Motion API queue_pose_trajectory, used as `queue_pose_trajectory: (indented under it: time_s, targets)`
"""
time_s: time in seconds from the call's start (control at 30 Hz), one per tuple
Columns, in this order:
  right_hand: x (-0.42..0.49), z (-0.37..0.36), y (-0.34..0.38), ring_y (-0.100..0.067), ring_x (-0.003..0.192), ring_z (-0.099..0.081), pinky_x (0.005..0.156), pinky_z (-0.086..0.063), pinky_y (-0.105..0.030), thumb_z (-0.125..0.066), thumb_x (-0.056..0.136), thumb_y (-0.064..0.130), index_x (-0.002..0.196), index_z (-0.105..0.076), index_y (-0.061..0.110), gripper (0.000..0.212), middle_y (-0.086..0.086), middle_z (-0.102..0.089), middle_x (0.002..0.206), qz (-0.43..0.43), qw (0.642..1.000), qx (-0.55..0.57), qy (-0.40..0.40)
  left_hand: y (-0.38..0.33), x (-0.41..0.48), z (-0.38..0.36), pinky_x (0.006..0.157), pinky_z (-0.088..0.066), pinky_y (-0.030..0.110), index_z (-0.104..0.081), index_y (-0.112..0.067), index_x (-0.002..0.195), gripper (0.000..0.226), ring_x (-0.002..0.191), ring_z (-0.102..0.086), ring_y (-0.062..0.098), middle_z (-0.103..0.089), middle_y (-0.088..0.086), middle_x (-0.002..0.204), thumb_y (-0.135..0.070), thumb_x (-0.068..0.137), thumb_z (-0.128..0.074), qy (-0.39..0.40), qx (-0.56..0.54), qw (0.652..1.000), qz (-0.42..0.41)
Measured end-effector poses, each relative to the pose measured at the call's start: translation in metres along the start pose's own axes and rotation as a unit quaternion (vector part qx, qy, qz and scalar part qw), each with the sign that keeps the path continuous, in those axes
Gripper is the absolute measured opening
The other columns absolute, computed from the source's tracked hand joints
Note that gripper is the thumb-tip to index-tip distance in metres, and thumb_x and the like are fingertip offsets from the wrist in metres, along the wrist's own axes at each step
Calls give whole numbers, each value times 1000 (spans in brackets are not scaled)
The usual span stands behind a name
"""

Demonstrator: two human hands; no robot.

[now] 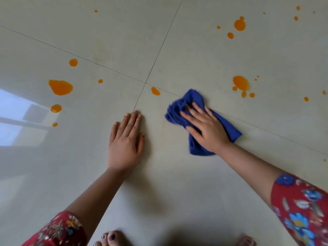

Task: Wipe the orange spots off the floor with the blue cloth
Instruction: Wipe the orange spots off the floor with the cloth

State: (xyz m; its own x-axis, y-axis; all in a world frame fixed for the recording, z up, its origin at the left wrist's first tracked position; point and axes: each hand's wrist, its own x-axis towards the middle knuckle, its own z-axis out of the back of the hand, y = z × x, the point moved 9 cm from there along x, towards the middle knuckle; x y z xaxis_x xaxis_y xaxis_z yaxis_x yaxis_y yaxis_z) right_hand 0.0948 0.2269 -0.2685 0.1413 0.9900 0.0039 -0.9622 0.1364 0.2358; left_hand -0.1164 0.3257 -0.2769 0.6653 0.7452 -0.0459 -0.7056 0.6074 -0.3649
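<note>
Many orange spots remain — right hand, pressed flat on the blue cloth, should sweep firmly; left hand braces, fingers together.

The left hand lies flat, palm down, with its fingers close together and pointing away from the body. The right hand is just beside it, also palm down, with fingers spread wide and pressing down on the blue cloth under it. Both arms reach straight out, bare below short red flowery sleeves.
</note>
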Motion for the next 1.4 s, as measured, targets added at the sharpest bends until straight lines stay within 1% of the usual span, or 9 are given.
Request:
queue_pose_trajectory:
  time_s: [0.07,0.27,0.47,0.57,0.83,1.0,1.07,1.3,1.4]
  targets:
    - [26,-7,27,-24,143,-31,114,-26,-47,-41,97,38,143,-46,22,49,-3,-42,150,-26,999,4,-30,0,0,-1,121,-11,38,-25,-22,152,55,149,-11,13,-19,-6,160,-34,99,-33,4,1,1000,3]
    - [-24,-18,58,-18,147,-21,120,-14,-38,-36,100,41,144,-43,26,47,3,-34,154,214,973,-5,83,2,0,-2,121,-10,37,-23,-25,153,64,148,-6,8,-16,-10,160,-51,96,-38,14,-7,1000,8]
    - [71,2,-18,-20,145,-26,118,-18,-45,-27,98,45,146,-41,26,53,2,-36,154,-101,995,-4,-25,4,1,4,121,-9,39,-27,-25,151,55,148,-9,9,-20,-9,159,-41,99,-36,-9,-30,999,11]
    - [122,-9,17,-22,145,-27,117,-15,-44,-24,94,47,145,-43,25,58,2,-36,154,-116,993,7,-18,14,-2,14,121,-11,37,-31,-23,150,52,147,-16,9,-27,-7,157,-35,99,-36,-63,-77,993,55]
    - [15,-21,67,-16,148,-17,119,-11,-39,-34,99,43,147,-35,34,49,7,-29,157,250,963,-23,101,30,-5,19,120,-12,33,-35,-15,148,54,145,-20,8,-29,-4,155,-28,96,-36,-113,-123,980,108]
    - [68,1,-27,-18,145,-25,116,-17,-45,-28,97,44,147,-37,30,52,3,-38,153,-89,996,-27,-11,26,-4,15,120,-11,36,-31,-18,150,53,146,-20,10,-28,-5,156,-25,98,-35,-86,-97,988,89]
    - [93,-6,-5,-21,144,-28,116,-18,-47,-27,95,45,145,-41,27,55,3,-38,153,-135,990,-21,-28,26,-4,16,120,-12,36,-32,-19,150,52,146,-22,10,-28,-6,156,-26,98,-33,-91,-108,986,86]
    - [-2,-30,105,-16,147,-20,118,-13,-40,-40,99,43,145,-38,36,47,11,-32,155,246,965,-20,92,34,-9,25,119,-14,32,-37,-16,147,52,143,-27,8,-32,-5,154,-25,97,-30,-137,-165,971,106]
    - [-11,-18,46,-13,147,-17,118,-15,-39,-36,99,43,147,-34,37,49,10,-33,155,201,975,-34,86,30,-10,26,120,-12,31,-36,-18,147,52,143,-27,8,-33,-6,154,-27,97,-29,-136,-166,971,103]
